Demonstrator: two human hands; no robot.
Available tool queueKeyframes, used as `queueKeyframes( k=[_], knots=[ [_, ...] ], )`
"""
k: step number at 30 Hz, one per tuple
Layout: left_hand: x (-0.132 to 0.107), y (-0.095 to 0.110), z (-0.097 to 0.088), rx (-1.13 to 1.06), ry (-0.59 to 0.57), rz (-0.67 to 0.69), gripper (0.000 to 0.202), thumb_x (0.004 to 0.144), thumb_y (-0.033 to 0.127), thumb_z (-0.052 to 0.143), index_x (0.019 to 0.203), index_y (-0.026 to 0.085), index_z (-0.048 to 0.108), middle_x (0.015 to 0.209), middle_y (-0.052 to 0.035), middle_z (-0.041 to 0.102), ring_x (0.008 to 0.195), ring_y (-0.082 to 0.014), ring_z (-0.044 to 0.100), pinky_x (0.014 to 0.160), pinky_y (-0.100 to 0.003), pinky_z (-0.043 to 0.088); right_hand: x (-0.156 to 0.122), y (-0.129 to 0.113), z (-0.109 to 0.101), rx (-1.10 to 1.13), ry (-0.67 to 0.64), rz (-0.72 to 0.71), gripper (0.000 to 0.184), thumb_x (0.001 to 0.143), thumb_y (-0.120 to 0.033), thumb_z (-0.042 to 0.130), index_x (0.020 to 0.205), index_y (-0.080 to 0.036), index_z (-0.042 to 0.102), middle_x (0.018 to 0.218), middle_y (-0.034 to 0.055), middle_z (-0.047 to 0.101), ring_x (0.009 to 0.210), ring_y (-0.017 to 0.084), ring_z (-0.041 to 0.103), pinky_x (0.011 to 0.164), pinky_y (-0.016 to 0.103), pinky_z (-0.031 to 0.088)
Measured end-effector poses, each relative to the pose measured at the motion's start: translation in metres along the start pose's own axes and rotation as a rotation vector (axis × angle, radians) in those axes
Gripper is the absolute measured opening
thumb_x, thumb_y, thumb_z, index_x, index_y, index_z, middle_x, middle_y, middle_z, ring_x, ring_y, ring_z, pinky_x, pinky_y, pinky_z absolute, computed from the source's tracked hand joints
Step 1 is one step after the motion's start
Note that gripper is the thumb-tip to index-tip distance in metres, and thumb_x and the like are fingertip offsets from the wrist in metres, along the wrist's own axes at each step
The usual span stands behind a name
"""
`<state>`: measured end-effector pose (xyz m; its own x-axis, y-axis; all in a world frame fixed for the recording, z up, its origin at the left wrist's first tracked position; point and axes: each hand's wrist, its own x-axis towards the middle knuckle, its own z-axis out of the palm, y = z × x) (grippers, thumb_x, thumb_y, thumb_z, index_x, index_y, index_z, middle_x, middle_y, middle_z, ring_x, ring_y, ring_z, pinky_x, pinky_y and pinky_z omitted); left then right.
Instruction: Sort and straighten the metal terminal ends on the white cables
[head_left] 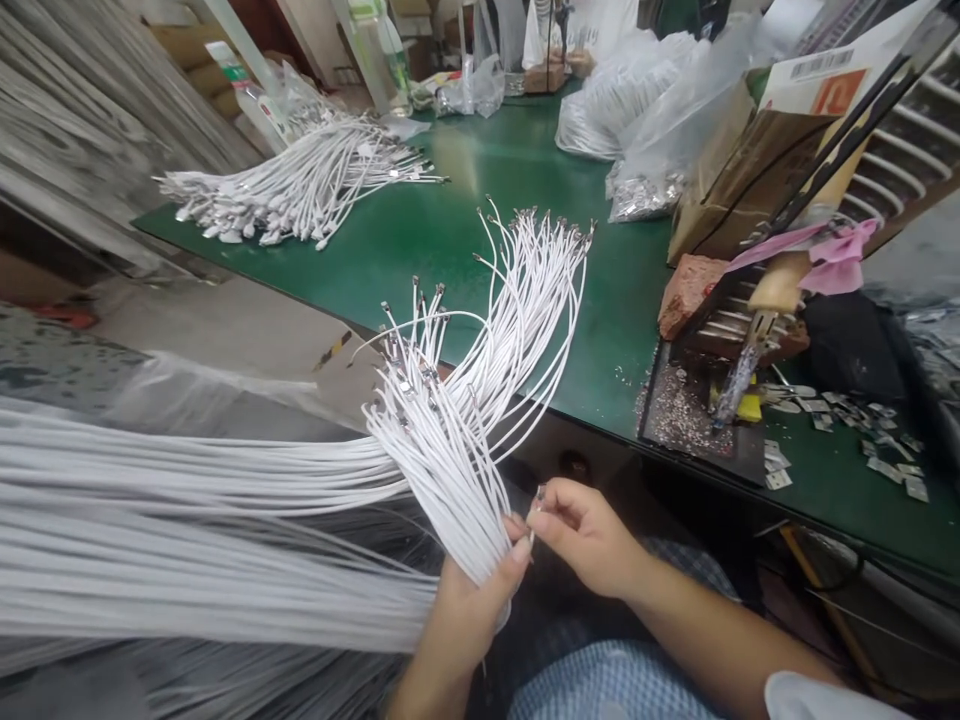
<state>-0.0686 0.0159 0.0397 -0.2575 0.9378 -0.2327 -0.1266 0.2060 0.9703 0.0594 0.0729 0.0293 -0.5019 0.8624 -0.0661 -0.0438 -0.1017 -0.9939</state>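
Observation:
My left hand [466, 610] is closed round a thick bundle of white cables [457, 440], gripping it low down so the cables fan up and out, their metal-tipped ends [551, 235] reaching over the green table [465, 230]. My right hand [581, 530] sits right beside the left, fingers pinched on a small metal piece at the base of the bundle; what it is I cannot make out. A long sheaf of white cables [172, 530] runs off to the left across my lap.
A second pile of white cables [292, 190] lies at the table's far left. Clear plastic bags [637, 110], a cardboard box [757, 170], a brick [686, 295], a soldering iron [757, 340] and scattered metal pieces [847, 430] crowd the right side.

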Motion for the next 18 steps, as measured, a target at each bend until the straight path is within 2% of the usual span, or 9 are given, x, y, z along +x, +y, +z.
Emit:
queueKeyframes(
  k=[3,6,8,11,14,16,18],
  knots=[
    [0.004,-0.002,0.001,-0.042,-0.005,0.009,0.013,0.068,0.025,0.070,0.077,0.018,0.065,0.082,-0.0033,0.066,0.081,-0.0190,0.060,0.080,-0.030,0.045,-0.003,0.002,-0.010,-0.107,0.006,0.023,0.034,0.080,-0.047,0.049,0.063,-0.019,0.042,0.060,-0.0026,0.044,0.052,0.009,0.040,0.050,0.022,0.038],
    [0.006,-0.002,0.004,-0.060,-0.021,-0.034,0.013,0.069,0.025,0.069,0.079,0.018,0.066,0.082,-0.0035,0.067,0.071,-0.0169,0.061,0.071,-0.029,0.047,-0.005,0.022,-0.026,-0.268,0.040,0.072,0.028,0.078,-0.042,0.052,0.065,-0.018,0.046,0.058,-0.0031,0.043,0.051,0.010,0.039,0.049,0.022,0.037],
    [0.006,-0.001,0.005,-0.048,-0.040,-0.061,0.011,0.072,0.026,0.066,0.080,0.017,0.067,0.080,-0.0038,0.067,0.064,-0.0143,0.059,0.064,-0.027,0.047,-0.008,0.041,-0.040,-0.395,0.120,0.111,0.016,0.079,-0.033,0.051,0.080,-0.017,0.053,0.060,-0.0026,0.043,0.055,0.012,0.041,0.054,0.025,0.037],
    [0.005,0.002,0.002,-0.032,-0.138,-0.084,0.012,0.076,0.026,0.063,0.082,0.017,0.068,0.076,-0.0042,0.067,0.061,-0.0134,0.057,0.062,-0.026,0.046,-0.017,0.065,-0.054,-0.520,0.139,0.170,0.025,0.079,-0.026,0.050,0.100,-0.013,0.053,0.061,-0.0025,0.041,0.056,0.014,0.041,0.057,0.028,0.037],
    [0.006,0.003,-0.001,-0.034,-0.186,-0.101,0.013,0.077,0.026,0.061,0.083,0.017,0.067,0.079,-0.0045,0.067,0.062,-0.0135,0.056,0.063,-0.027,0.046,-0.031,0.073,-0.048,-0.529,-0.024,0.177,0.017,0.083,-0.026,0.047,0.092,-0.016,0.057,0.068,0.0024,0.051,0.064,0.017,0.048,0.063,0.031,0.039],
    [0.006,0.003,-0.002,-0.052,-0.180,-0.099,0.012,0.077,0.026,0.062,0.082,0.017,0.067,0.081,-0.0044,0.067,0.063,-0.0136,0.057,0.064,-0.027,0.047,-0.039,0.074,-0.030,-0.471,-0.212,0.160,0.017,0.085,-0.025,0.046,0.078,-0.018,0.060,0.073,0.0045,0.058,0.070,0.017,0.053,0.067,0.030,0.041],
    [0.005,0.003,-0.001,-0.065,-0.168,-0.094,0.012,0.076,0.027,0.062,0.081,0.017,0.066,0.079,-0.0041,0.067,0.063,-0.0140,0.057,0.064,-0.027,0.047,-0.043,0.076,-0.006,-0.389,-0.378,0.146,0.017,0.083,-0.027,0.051,0.073,-0.018,0.062,0.074,0.0035,0.062,0.071,0.016,0.056,0.067,0.029,0.043]
  ],
)
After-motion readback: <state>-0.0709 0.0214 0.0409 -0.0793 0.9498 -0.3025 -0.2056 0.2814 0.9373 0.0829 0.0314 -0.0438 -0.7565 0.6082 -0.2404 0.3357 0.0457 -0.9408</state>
